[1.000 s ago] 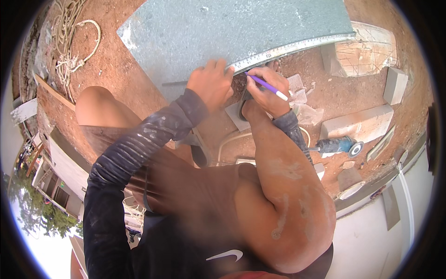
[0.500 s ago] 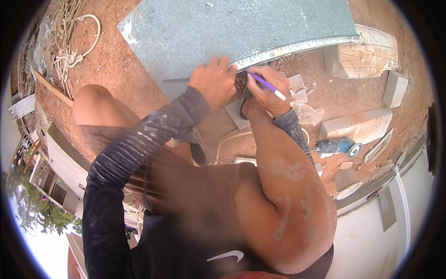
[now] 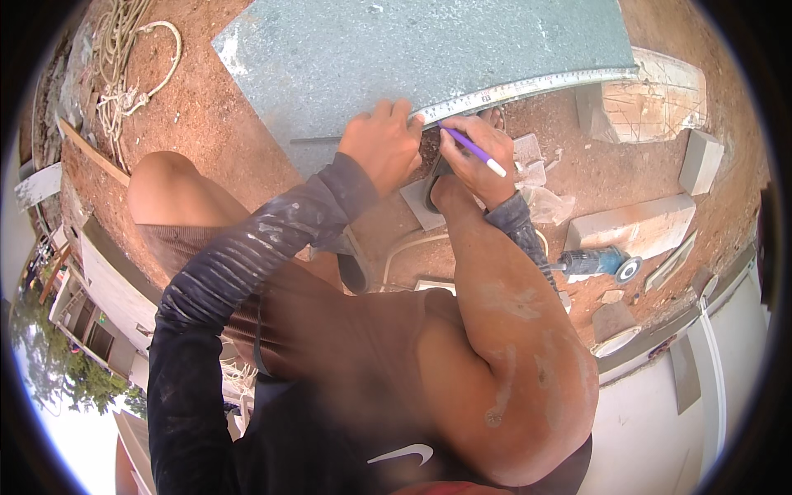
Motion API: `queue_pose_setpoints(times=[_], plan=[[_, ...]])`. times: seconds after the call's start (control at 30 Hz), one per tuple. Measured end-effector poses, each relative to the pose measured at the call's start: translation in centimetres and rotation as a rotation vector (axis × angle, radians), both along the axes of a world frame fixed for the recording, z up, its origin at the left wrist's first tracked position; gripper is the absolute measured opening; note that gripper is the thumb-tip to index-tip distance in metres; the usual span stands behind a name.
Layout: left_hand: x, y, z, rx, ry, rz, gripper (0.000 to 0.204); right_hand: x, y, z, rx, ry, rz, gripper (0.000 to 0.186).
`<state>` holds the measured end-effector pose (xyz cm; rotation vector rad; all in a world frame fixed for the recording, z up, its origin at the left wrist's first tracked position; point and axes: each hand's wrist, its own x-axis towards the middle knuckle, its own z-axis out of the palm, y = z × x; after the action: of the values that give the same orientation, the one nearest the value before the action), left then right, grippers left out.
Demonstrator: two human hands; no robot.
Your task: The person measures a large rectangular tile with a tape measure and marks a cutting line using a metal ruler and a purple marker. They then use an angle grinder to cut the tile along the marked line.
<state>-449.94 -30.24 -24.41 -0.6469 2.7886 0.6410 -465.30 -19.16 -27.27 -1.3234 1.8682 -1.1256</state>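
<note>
Slab (image 3: pixel 421 54) matt, mottled, stone-like; pen (image 3: pixel 475 151) smooth plastic; rope (image 3: pixel 121 105) rough, fibrous; sleeve (image 3: pixel 247 235) ribbed cloth.

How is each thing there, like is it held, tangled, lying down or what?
Grey-blue panel: white smudge near its left corner.
White measuring strip: laid along the panel's edge.
Left hand: fingers bent, at the strip's end.
Purple pen: held tilted, tip by the panel's edge.
Right hand: gripping the pen.
Rope: looped and knotted.
Angle grinder: lying, unheld; can't tell if running.
Clear plastic: crumpled.
</note>
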Motion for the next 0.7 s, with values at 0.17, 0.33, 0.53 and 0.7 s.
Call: queue_pose_setpoints(times=[0.17,0.33,0.53,0.7], plan=[[-0.15,0.1,0.04,-0.004,-0.008,0.004,0.045,-0.06,0.12,-0.19,-0.013,0.023,0.013,0.016],[-0.08,0.17,0.03,-0.011,-0.025,0.005,0.044,0.01,0.07,-0.19,-0.009,0.016,0.017,0.016],[-0.13,0.14,0.06,-0.007,-0.012,0.005,0.044,-0.13,0.17,-0.27,-0.024,0.025,0.025,0.017],[0.03,0.23,0.03,-0.014,-0.007,0.008,0.044,-0.08,0.21,-0.47,-0.042,0.025,0.037,0.018]])
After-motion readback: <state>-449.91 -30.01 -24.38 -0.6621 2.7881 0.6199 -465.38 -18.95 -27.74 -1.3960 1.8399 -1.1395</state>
